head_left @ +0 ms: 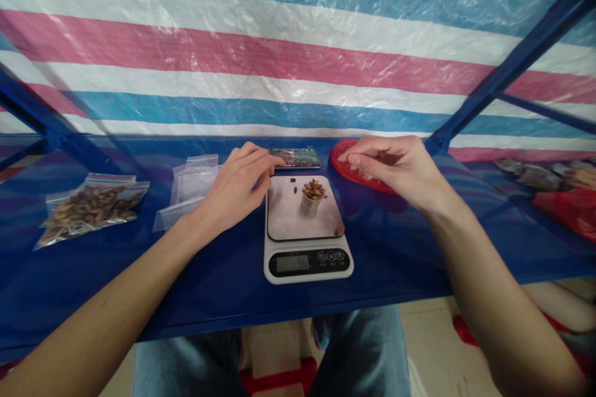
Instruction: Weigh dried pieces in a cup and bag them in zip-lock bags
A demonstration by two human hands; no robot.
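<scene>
A white kitchen scale [305, 273] stands on the blue shelf, its display seemingly reading 9.6. On its plate is a small metal cup [310, 206] heaped with brown dried pieces [313, 189]; a few loose bits lie around it. My left hand [246, 177] hovers at the plate's far left corner, fingers loosely apart, index fingertip at the left end of a phone [298, 159] lying behind the scale. Over a red plastic bag [342, 167] is my right hand [395, 164], thumb and fingers pinched together; whatever may be between them cannot be made out.
Zip bags of brown pieces [88, 208] lie at the left, beside flat clear zip bags [190, 186]. At the far right are another red bag [570, 208] and a person's arm [559, 304]. Blue metal braces [493, 93] and a striped tarp [261, 62] bound the shelf.
</scene>
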